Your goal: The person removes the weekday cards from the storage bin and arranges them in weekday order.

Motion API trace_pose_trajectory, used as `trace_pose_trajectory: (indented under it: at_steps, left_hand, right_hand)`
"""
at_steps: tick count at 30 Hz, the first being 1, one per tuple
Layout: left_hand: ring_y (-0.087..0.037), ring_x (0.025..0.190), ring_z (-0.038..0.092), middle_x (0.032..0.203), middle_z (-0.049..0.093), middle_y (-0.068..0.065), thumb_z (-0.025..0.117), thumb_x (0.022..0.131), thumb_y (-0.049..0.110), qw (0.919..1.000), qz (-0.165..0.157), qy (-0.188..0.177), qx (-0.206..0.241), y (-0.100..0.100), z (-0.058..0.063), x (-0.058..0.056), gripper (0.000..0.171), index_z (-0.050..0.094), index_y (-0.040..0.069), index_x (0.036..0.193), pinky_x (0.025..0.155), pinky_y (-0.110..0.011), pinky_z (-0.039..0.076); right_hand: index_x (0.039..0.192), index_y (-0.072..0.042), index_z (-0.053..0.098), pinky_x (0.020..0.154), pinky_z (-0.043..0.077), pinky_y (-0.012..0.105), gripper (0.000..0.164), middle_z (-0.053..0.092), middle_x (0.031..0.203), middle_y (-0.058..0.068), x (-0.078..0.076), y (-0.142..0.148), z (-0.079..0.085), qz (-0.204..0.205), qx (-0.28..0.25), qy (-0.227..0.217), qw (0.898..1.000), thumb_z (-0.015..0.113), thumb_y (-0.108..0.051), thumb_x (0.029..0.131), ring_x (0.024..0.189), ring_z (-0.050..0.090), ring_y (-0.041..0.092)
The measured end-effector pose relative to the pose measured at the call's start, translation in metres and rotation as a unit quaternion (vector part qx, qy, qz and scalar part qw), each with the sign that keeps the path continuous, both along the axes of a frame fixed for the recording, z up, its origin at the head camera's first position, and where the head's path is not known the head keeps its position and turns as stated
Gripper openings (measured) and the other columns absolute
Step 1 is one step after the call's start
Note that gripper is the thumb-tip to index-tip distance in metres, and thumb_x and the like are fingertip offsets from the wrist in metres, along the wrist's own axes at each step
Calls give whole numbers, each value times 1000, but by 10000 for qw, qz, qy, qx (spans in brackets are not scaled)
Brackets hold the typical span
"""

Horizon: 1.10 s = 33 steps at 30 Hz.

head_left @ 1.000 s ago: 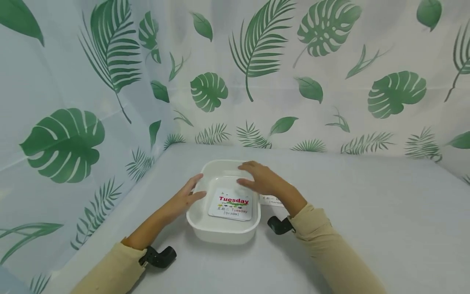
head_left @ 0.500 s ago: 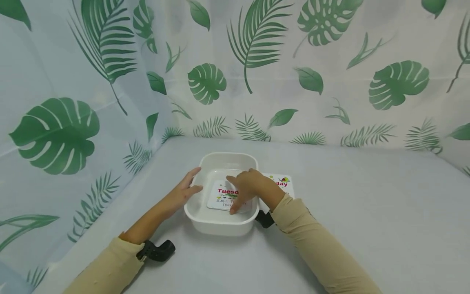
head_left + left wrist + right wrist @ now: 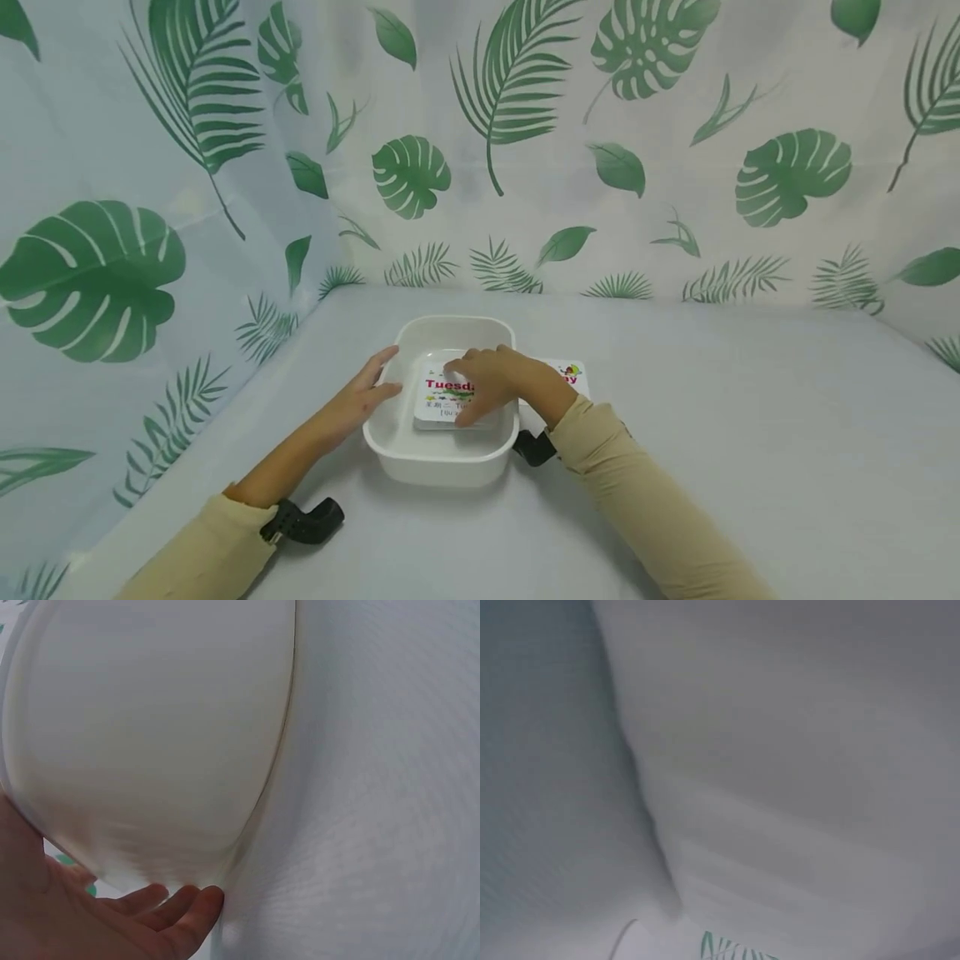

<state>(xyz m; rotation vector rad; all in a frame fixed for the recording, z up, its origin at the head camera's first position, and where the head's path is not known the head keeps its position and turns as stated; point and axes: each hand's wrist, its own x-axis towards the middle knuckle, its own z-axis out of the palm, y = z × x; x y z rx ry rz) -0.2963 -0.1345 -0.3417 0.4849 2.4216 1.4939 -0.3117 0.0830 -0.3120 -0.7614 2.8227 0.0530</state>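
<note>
A white plastic basin (image 3: 442, 471) stands on the table with a stack of white flashcards (image 3: 435, 400) inside, its top card reading "Tuesday" in red. My right hand (image 3: 491, 383) reaches over the basin's right rim and grips the stack, thumb at the near edge and fingers at the far edge. It covers the right part of the top card. My left hand (image 3: 356, 404) holds the basin's left rim, thumb over the rim. The left wrist view shows its fingers (image 3: 184, 919) along the basin's outer wall (image 3: 150, 727). The right wrist view shows only pale surfaces, no hand.
Right of the basin, another flashcard (image 3: 573, 375) lies on the table (image 3: 712, 433), partly hidden by my right wrist. A white curtain printed with green leaves (image 3: 525, 167) closes off the back and left. Black wrist cameras (image 3: 303, 523) sit on both forearms.
My right hand has come down from above the basin's right side onto the Tuesday cards and now grips them, the stack slightly raised. My left hand has stayed at the rim. The view has shifted slightly.
</note>
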Motion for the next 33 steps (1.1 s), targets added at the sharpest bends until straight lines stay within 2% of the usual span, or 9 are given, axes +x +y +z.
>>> trace_pose_trajectory:
  at_steps: [4, 8, 12, 18, 22, 25, 30, 33]
  left_hand:
    - [-36, 141, 2, 154, -2, -14, 38, 95, 21, 10000, -24, 4, 35, 0, 0, 2, 63, 4, 15, 147, 110, -54, 14]
    - [-35, 141, 1, 154, -3, -14, 37, 95, 21, 9999, -90, -39, -55, -3, -1, 3, 63, 1, 14, 147, 110, -54, 13]
    - [-35, 141, 1, 154, -3, -14, 37, 96, 23, 9999, -102, 29, -22, -2, 1, 2, 64, 1, 14, 147, 110, -55, 12]
    - [-37, 140, 5, 153, -1, -17, 37, 96, 23, 9998, -207, -75, 12, 0, 1, 5, 65, -2, 13, 147, 110, -55, 15]
    - [-37, 140, 0, 154, -3, -15, 36, 96, 22, 9999, -160, -49, 20, -3, 0, 6, 63, 0, 13, 147, 110, -57, 9]
    - [-37, 140, -6, 154, -7, -14, 36, 97, 22, 9999, -148, 40, -12, -3, 0, 6, 62, 1, 12, 147, 110, -58, 4]
    - [-36, 140, -8, 154, -7, -12, 35, 96, 21, 9999, -108, 37, -40, -2, 0, 5, 61, 2, 12, 147, 110, -59, 1]
    - [-36, 140, -9, 154, -8, -12, 35, 96, 21, 9999, -92, 48, -26, -3, 0, 6, 61, 2, 12, 147, 109, -59, 0]
  right_hand:
    - [137, -23, 40, 104, 29, 47, 77, 46, 136, 4, 0, 1, -1, 109, -70, 193, 9997, 65, -57, 72, 124, 43, 22]
    - [139, -24, 37, 107, 25, 52, 76, 41, 141, 5, -1, 2, -3, 213, -277, 204, 9992, 63, -55, 75, 130, 37, 26]
    - [139, -24, 38, 105, 28, 51, 74, 40, 140, 7, -1, 7, 1, 341, -565, 343, 9972, 63, -53, 75, 128, 38, 27]
    - [139, -24, 38, 101, 34, 49, 73, 36, 143, 9, 4, 21, 10, 332, -1479, 319, 9879, 65, -49, 76, 126, 36, 28]
    - [139, -22, 38, 101, 35, 50, 74, 30, 146, 9, 8, 44, 29, 36, -2272, 377, 9731, 68, -43, 74, 130, 32, 28]
    - [138, -19, 39, 101, 34, 52, 74, 29, 145, 12, 9, 72, 42, -320, -2584, 430, 9645, 69, -40, 75, 130, 31, 29]
    - [139, -14, 38, 101, 32, 55, 72, 28, 145, 17, 5, 119, 46, -1100, -2565, 411, 9594, 67, -37, 78, 128, 31, 33]
    - [138, -11, 38, 102, 30, 57, 70, 31, 144, 19, 2, 138, 44, -1334, -2481, 407, 9586, 66, -35, 79, 129, 31, 35]
